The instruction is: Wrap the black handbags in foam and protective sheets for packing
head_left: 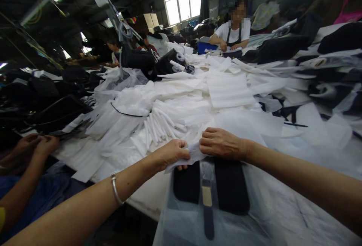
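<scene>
My left hand (175,154) pinches one end of a thin white sheet (194,152), its fingers closed on it. At the sheet's other end my right hand (219,143) has its fingers curled and pressed on the material. Just below both hands lies a black padded item (232,189) with translucent wrapping around it. A dark strap with a beige patch (207,196) runs down its middle. White foam rods (160,125) lie in a bunch beyond my left hand.
White sheets (230,89) cover much of the table. Black bags (138,58) stand farther back. A co-worker's hands (46,145) are at the left edge. Another person (233,34) works across the table. Dark items are piled at both sides.
</scene>
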{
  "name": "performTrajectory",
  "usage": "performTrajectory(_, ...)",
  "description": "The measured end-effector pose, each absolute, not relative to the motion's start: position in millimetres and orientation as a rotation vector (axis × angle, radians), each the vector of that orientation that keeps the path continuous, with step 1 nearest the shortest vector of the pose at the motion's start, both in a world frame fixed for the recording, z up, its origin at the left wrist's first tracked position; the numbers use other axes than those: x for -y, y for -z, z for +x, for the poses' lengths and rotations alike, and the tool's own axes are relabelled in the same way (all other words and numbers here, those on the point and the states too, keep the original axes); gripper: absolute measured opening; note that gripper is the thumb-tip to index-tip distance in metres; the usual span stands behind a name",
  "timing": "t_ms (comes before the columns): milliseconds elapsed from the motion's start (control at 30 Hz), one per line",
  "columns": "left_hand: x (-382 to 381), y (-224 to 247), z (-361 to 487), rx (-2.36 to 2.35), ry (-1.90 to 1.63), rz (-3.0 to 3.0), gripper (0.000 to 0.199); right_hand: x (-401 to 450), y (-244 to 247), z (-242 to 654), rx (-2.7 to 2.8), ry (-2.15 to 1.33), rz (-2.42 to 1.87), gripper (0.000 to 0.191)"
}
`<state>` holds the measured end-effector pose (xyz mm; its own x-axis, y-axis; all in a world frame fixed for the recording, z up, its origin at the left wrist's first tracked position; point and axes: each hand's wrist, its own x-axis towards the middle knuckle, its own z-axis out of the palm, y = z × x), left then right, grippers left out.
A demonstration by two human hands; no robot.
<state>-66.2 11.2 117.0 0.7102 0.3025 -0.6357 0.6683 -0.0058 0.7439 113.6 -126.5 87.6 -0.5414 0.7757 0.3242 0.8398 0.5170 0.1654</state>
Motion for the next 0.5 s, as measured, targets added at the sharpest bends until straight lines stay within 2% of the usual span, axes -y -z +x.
performTrajectory(133, -12, -118, -68, -0.765, 0.337, 1.86, 0.013, 126, -99, 127, 2.18, 0.222, -1.723, 0.018)
performTrajectory(233, -12, -118, -69, -0.725, 0.338, 2.013, 0.012, 121, -109, 122, 1.902, -0.006, -1.783, 0.012)
performTrajectory(400, -12, -116, -66, -0.667, 0.293, 2.13, 0.014, 109, -113, 91, 2.043, -0.261, -1.774, 0.035)
performTrajectory(500, -13, -116, -67, -0.663, 0.312, 2.088, 0.017, 104, -108, 82, 2.036, -0.319, -1.827, 0.036)
